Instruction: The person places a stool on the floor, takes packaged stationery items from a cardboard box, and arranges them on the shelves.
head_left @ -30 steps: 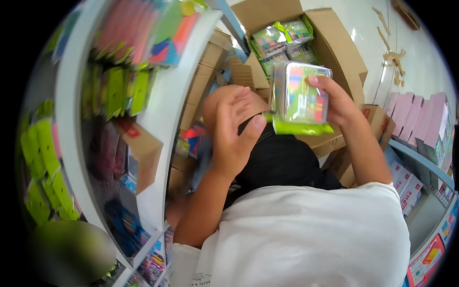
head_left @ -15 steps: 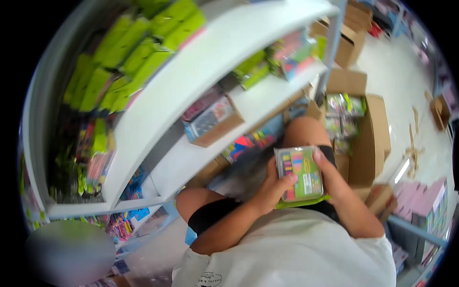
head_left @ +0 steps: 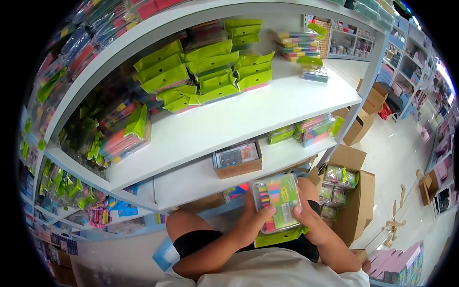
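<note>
Between my two hands is a clear plastic pack (head_left: 278, 203) with a green label and coloured strips inside; a bright green flap hangs at its lower edge. My left hand (head_left: 256, 217) grips its left side, the thumb lying on the front. On the lower right, my right hand (head_left: 308, 221) holds the same pack, its thumb at the edge. Both hands are closed on it, above my lap. Most of the fingers are hidden behind the pack.
Ahead stands a white shelf (head_left: 306, 98) with rows of green-topped packs (head_left: 210, 62). A small carton (head_left: 238, 165) sits on the lower shelf. To the right, an open cardboard box (head_left: 358, 203) holds several similar packs (head_left: 337, 184). Pink boxes (head_left: 397, 263) are at lower right.
My view has tilted up, so more of the shelves shows. The pack and both hands appear further left and lower in the view; both hands still hold it.
</note>
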Tool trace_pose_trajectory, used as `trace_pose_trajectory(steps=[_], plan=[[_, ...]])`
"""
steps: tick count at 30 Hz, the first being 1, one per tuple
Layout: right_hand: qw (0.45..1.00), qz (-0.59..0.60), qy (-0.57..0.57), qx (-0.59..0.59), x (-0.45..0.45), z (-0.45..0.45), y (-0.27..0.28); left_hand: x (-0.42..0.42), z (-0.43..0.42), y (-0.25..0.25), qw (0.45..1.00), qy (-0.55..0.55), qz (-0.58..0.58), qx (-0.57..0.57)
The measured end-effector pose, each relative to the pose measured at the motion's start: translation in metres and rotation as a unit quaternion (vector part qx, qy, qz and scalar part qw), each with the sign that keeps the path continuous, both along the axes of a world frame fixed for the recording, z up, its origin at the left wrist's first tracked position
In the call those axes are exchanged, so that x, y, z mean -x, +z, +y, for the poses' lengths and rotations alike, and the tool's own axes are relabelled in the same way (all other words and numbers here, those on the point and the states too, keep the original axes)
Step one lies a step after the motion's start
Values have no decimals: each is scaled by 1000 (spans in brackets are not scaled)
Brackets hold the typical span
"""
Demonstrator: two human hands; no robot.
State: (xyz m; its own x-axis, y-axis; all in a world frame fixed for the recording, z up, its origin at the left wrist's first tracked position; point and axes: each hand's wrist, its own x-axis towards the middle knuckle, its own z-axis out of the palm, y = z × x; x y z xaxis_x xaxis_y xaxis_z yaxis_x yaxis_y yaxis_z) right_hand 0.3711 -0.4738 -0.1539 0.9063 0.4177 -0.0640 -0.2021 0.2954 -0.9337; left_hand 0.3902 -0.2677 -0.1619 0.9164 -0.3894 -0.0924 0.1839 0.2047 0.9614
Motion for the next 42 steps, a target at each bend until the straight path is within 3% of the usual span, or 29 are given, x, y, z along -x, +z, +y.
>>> trace_pose_trajectory(steps=[4,8,10,12,14,15,17,19,22,24,32,35,39,42], plan=[[993,-114,44,-3,-8,-4,-7,3,17,6,997,-1,56,51],[987,-93,125,-45,-5,-2,21,2,27,13,998,5,18,54],[967,-199,154,-34,-9,-6,17,1,29,27,997,14,18,67],[965,-227,120,54,-8,-8,30,-3,30,42,998,13,0,55],[890,-394,-5,229,-11,-6,42,-8,28,57,998,15,-39,50],[887,-401,-5,230,-13,-3,48,-10,25,68,997,23,-46,51],[827,-478,-60,289,-20,3,62,-16,25,86,997,31,-56,50],[805,-500,-80,310,-30,-1,67,-25,28,102,998,-14,-37,53],[804,-530,-102,251,-53,0,70,-45,27,111,996,-59,-7,69],[732,-586,-156,311,-68,-4,83,-58,22,128,998,-42,-11,50],[679,-631,-269,263,-178,-11,140,-157,-2,217,985,0,-125,-115],[677,-621,-296,262,-225,-16,152,-186,-10,244,989,-7,-101,-110],[701,-582,-333,241,-264,-19,153,-214,-26,241,985,61,-151,-59],[696,-572,-361,240,-285,-33,157,-220,-39,232,970,138,-180,-92]])
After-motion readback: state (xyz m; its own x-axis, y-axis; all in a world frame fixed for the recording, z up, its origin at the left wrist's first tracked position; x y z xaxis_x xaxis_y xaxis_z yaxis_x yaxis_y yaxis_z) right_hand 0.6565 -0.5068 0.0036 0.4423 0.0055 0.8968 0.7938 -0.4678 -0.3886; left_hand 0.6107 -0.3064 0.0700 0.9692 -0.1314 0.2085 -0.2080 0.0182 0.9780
